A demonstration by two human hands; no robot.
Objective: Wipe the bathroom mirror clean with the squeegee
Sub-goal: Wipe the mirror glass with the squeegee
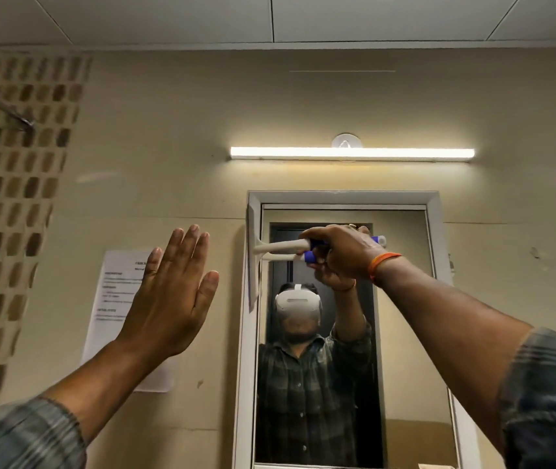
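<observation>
Left hand (171,296) raised, fingers spread flat, right hand (340,252) fisted

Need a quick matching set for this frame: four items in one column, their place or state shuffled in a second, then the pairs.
Items:
1. squeegee
2. left hand
3. tube light
4. paper notice

Place or state:
A. lit, on the wall above the mirror
B. open, fingers spread, holding nothing
C. gripped by the right hand, blade at the mirror's left edge
D. stuck to the wall left of the mirror

Pairs: 1-C, 2-B, 3-A, 4-D

Dim warm room; tube light (352,153) above mirror (405,333) glares; left tiles (9,204) motion-blurred; wide-angle edge distortion.
</observation>
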